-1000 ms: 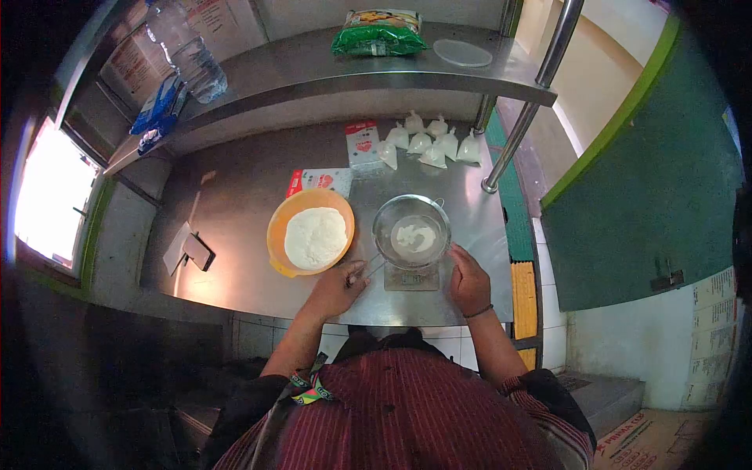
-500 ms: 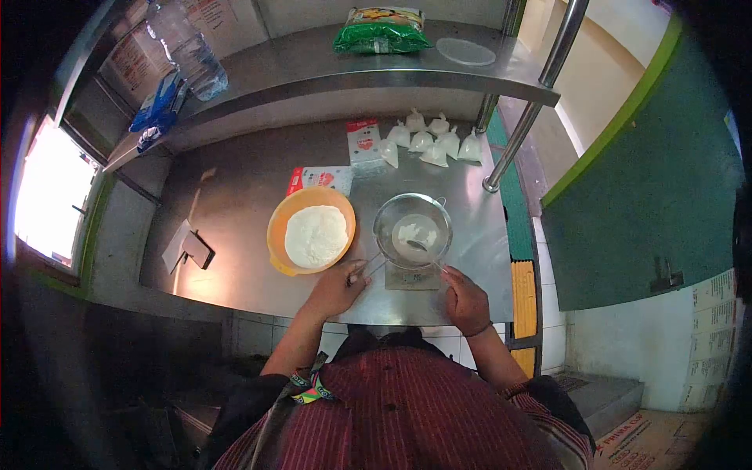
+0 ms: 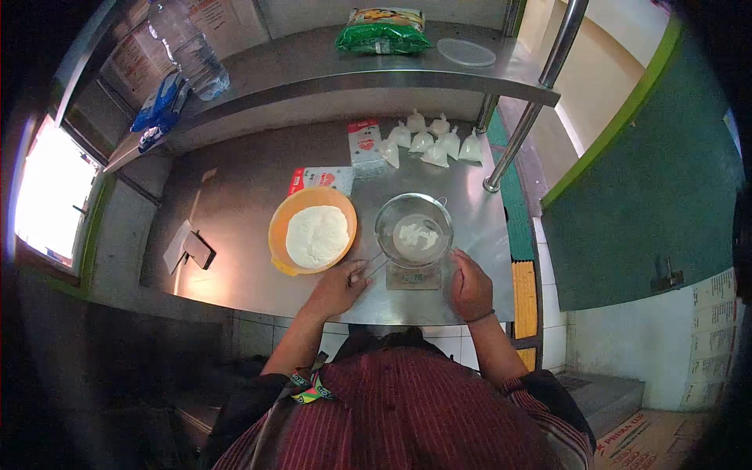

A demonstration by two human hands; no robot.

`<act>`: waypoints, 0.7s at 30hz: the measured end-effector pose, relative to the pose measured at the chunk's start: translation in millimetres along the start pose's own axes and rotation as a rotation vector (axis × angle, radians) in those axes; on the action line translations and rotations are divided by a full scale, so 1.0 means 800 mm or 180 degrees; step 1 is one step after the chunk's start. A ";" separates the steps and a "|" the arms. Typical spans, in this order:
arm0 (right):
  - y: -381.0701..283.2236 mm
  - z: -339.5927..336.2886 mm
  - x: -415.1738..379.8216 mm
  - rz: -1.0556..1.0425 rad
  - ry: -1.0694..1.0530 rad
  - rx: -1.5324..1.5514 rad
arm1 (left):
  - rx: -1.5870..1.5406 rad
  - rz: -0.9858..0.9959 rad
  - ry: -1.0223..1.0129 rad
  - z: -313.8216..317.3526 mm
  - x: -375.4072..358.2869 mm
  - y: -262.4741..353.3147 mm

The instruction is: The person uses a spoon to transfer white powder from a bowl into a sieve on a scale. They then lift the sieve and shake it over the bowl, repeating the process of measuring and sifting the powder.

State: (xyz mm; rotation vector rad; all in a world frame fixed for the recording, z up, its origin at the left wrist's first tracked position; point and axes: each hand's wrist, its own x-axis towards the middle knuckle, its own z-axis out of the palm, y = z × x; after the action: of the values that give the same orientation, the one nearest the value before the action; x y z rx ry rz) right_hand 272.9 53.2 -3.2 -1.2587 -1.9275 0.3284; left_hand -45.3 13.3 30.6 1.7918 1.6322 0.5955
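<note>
My left hand [image 3: 341,288] is closed around the thin handle of a metal mesh strainer [image 3: 381,205]. White powder [image 3: 416,236] lies in clumps in the mesh. Beneath the strainer is a small flat scale [image 3: 413,280], partly covered. My right hand [image 3: 471,288] is beside the strainer's right rim with its fingers curled together; what they hold, if anything, is hidden. The spoon is out of sight. Left of the strainer stands an orange bowl [image 3: 280,262] holding a heap of white flour [image 3: 316,236].
Several knotted bags of white powder [image 3: 435,154] stand at the back right. Red-and-white packs [image 3: 364,141] lie behind the bowl. A phone-like dark object [image 3: 201,249] stands at the left. Above, a steel shelf [image 3: 313,78] carries a green bag [image 3: 382,35] and a water bottle [image 3: 188,51].
The spoon was in the strainer, held by my right hand, and no longer shows. My right hand has moved slightly right, away from the mesh. My left hand stays on the handle.
</note>
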 end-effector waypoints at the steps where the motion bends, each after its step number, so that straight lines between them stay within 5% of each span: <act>1: 0.001 0.002 -0.006 -0.0002 -0.0006 0.0000 | -0.0004 -0.0005 0.0002 0.001 0.000 -0.003; 16: -0.007 -0.002 -0.015 -0.0101 -0.0392 -0.0032 | -0.0110 0.0175 0.0139 0.008 0.000 -0.009; 21: 0.002 0.002 0.006 -0.0092 0.0052 -0.0078 | -0.0095 -0.0012 0.0037 0.003 -0.002 0.000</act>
State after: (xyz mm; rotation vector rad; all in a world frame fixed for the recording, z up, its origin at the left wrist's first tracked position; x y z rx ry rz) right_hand 271.9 58.4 -3.1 -1.2444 -1.9394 0.2794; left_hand -43.9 11.5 29.0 1.7665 1.6259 0.6264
